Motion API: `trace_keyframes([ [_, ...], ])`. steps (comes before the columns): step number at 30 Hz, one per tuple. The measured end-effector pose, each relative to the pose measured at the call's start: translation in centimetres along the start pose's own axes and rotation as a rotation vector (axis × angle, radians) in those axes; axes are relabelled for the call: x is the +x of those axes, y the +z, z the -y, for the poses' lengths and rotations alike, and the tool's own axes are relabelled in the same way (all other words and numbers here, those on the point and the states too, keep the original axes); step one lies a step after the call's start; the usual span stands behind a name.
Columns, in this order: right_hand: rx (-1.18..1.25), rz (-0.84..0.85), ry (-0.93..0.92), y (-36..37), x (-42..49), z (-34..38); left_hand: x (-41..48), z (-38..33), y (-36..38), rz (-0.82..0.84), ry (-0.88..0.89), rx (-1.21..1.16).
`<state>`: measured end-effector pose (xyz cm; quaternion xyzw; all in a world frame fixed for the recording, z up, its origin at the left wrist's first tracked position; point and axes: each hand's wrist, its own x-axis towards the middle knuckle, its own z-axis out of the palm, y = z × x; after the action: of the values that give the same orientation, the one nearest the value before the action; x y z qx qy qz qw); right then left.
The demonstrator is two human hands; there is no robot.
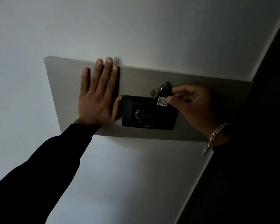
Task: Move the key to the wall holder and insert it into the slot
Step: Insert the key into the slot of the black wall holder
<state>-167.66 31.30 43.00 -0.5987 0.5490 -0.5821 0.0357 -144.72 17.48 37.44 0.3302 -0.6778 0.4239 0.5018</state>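
A black wall holder (149, 113) with a round dial is mounted on a grey panel (63, 94). My right hand (192, 104) pinches a black key tag (166, 91) at the holder's top right corner. A white label reading 402 (162, 101) is stuck on the tag. A metal ring and a silver key (154, 92) hang from the tag's top, to the left. The tag's lower end meets the holder; the slot itself is hidden. My left hand (98, 92) lies flat on the panel, fingers spread, thumb touching the holder's left edge.
The panel sits on a pale wall (136, 29) in dim light. A dark wall edge or doorway (265, 94) runs down the right side. A metal chain bracelet (214, 138) hangs on my right wrist.
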Motion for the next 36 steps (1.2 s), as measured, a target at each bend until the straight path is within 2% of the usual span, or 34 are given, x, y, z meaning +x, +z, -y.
trace_keyframes([
  [4,-0.351,0.134,-0.438,-1.6,1.1,2.7,0.0,0.0,0.0,-0.008,0.005,0.014],
  [7,-0.588,0.293,-0.592,-1.9,2.7,4.6,0.1,0.0,0.1,-0.012,0.011,0.014],
  [11,-0.684,0.357,-0.667,-1.6,3.7,4.8,-0.5,0.4,0.2,-0.005,-0.001,0.051],
  [16,-0.400,0.141,-0.604,-1.2,3.1,3.5,-0.6,0.5,0.6,-0.017,0.007,0.052],
  [19,-0.328,0.111,-0.566,-1.0,3.0,2.9,-0.7,0.6,0.6,-0.021,0.011,0.059],
  [26,-0.303,0.167,-0.624,-0.9,3.2,2.5,-0.7,0.6,0.5,-0.009,0.010,0.057],
  [36,-0.376,0.106,-0.712,-1.1,2.3,1.9,-0.8,0.4,0.1,0.015,-0.001,0.051],
])
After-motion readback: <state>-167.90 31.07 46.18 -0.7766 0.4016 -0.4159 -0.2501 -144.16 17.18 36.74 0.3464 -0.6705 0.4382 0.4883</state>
